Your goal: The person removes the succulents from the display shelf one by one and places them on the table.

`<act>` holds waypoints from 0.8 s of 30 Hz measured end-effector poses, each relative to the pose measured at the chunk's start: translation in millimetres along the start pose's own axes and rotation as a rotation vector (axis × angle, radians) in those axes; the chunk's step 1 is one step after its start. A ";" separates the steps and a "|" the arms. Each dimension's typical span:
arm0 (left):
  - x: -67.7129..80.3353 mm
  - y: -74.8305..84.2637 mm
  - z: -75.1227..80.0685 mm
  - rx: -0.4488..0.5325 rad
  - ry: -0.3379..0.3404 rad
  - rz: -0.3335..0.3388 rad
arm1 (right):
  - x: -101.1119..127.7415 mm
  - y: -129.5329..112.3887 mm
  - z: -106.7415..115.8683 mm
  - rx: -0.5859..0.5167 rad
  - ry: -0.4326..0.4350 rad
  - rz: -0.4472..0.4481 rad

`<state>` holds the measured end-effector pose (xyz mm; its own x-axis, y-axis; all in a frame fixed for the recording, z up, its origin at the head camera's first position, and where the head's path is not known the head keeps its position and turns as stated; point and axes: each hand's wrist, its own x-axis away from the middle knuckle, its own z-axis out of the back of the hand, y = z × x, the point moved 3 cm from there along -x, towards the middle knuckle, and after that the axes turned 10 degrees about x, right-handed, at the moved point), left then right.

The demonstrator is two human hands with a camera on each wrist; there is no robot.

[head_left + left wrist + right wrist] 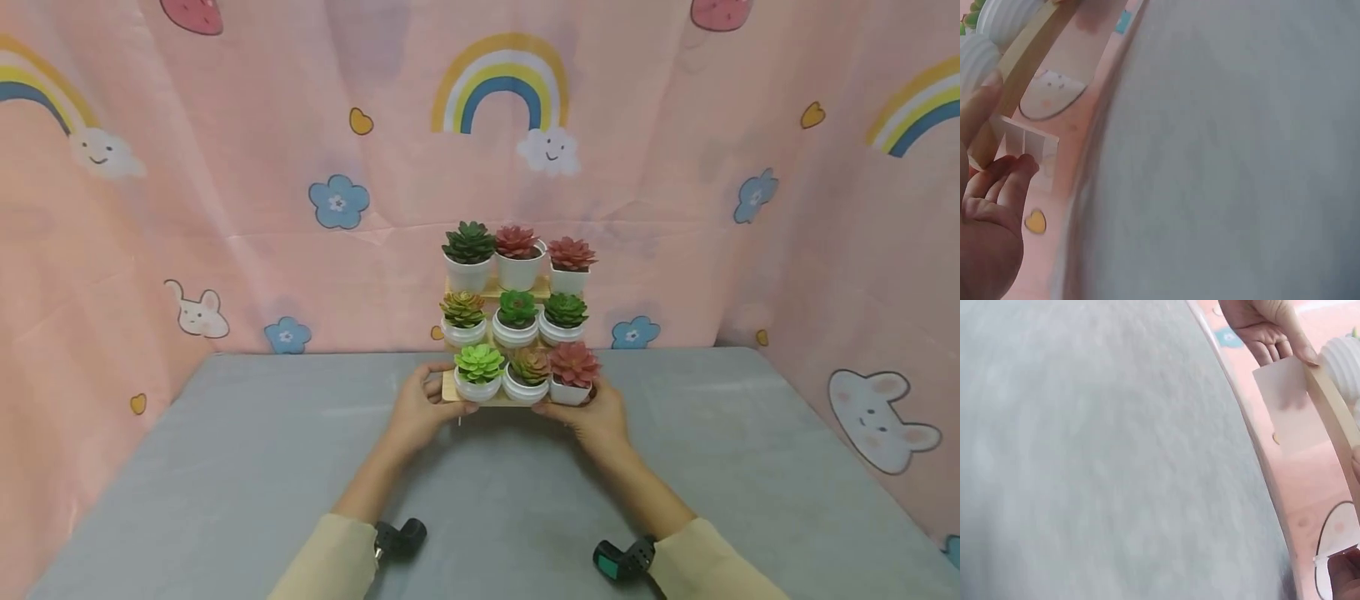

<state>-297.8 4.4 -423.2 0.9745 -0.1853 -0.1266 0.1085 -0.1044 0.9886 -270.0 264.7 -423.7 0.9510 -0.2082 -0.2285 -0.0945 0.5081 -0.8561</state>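
Head view: two forearms in beige sleeves (pixel 330 558) angle inward across a grey table (pixel 517 508) to a three-tier wooden stand (pixel 450 388) near its far edge. It carries nine potted succulents (pixel 516 311). The left hand (pixel 424 408) and right hand (pixel 602 414) pinch opposite ends of the lowest board, thumbs at the front.

Left wrist view: the left thumb lies against the board beside the white pots while the other fingers curl underneath, beside a translucent panel (pixel 1036 142) that the head view barely shows.

Right wrist view: the left hand appears at the top, gripping the board's far end; only bits of the right hand's digits show at the right edge, so its full grip cannot be told here.
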 end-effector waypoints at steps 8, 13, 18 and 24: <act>6.8 -10.1 7.2 0.001 0.003 0.014 | 1.5 6.7 -4.6 0.007 -0.072 0.025; 10.6 -9.8 3.5 -0.010 0.018 -0.013 | 0.5 10.2 3.7 0.053 -0.098 0.088; 9.1 -5.0 -0.2 -0.026 0.041 -0.045 | -1.2 12.0 8.3 0.046 -0.125 0.102; 9.3 6.8 2.0 -0.236 0.058 -0.094 | -2.2 13.9 7.6 0.010 -0.138 0.120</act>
<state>-288.4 0.0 -417.8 0.9669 -0.1284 -0.2204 0.2351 0.1135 0.9653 -271.2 278.7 -431.6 0.9645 -0.0296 -0.2624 -0.2074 0.5305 -0.8219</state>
